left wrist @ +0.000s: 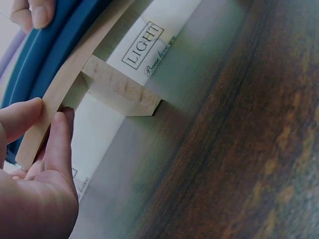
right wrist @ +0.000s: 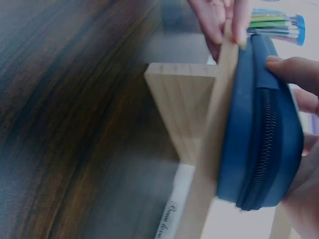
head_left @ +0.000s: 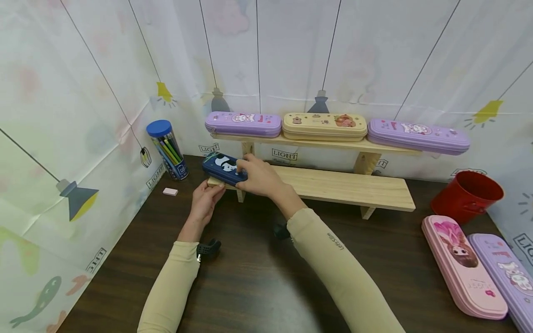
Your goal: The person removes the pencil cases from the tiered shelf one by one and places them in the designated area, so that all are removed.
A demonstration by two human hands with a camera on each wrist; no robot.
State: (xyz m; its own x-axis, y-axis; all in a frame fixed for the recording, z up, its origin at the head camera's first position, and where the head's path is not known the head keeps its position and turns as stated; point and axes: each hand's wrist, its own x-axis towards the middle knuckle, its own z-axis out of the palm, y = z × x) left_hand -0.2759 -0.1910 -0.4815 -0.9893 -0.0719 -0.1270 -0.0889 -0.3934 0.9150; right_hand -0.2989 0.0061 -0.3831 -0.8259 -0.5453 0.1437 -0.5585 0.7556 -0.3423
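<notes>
A navy blue zippered pencil case [head_left: 224, 169] with a white cartoon figure lies on the left end of the lower board of a wooden shelf [head_left: 341, 188]. My right hand [head_left: 261, 176] grips the case from above, thumb on the near side. The zipper [right wrist: 264, 144] along its side shows in the right wrist view. At the board's left end, my left hand [head_left: 202, 202] pinches the wood, thumb on the front edge [left wrist: 75, 74] and fingers underneath. The right hand's fingertips [left wrist: 41, 16] appear at the top of the left wrist view, against the blue case.
On the upper board stand a purple case [head_left: 243, 124], a yellow case [head_left: 325, 126] and another purple case [head_left: 418, 136]. A pencil tub [head_left: 168, 150] and eraser [head_left: 170, 191] are at left. A red bucket [head_left: 466, 196], pink case [head_left: 464, 268] and lilac case [head_left: 505, 277] are at right.
</notes>
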